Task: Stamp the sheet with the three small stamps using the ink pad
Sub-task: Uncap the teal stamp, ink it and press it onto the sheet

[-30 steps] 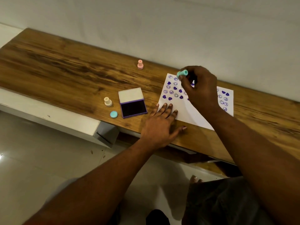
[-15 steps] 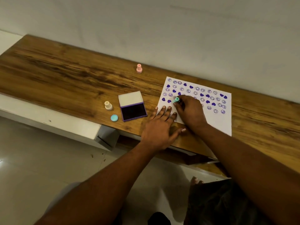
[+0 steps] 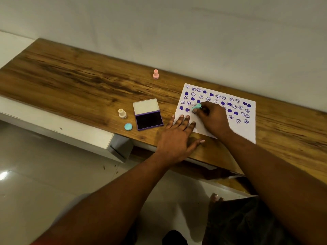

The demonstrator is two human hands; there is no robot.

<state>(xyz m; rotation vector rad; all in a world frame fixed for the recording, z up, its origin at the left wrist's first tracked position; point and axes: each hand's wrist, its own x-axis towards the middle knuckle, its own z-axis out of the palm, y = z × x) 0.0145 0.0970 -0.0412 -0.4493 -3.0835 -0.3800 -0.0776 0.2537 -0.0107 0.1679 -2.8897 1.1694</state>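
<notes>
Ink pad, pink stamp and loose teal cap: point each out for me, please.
ink pad (image 3: pixel 149 120), head view, on the dark inked surface.
pink stamp (image 3: pixel 155 74), head view, on its upright body.
teal cap (image 3: pixel 128 126), head view, on its round top.

The tabletop (image 3: pixel 74 80) is wood with a dark streaked grain and a dull, matt finish. The sheet (image 3: pixel 247 131) is plain white paper, matt. The ink pad (image 3: pixel 148 114) has a smooth plastic case, and its dark pad looks matt. The pink stamp (image 3: pixel 155 74), cream stamp (image 3: pixel 122 113) and teal cap (image 3: pixel 128 126) look like smooth plastic. The floor (image 3: pixel 35 174) is glossy tile.
</notes>
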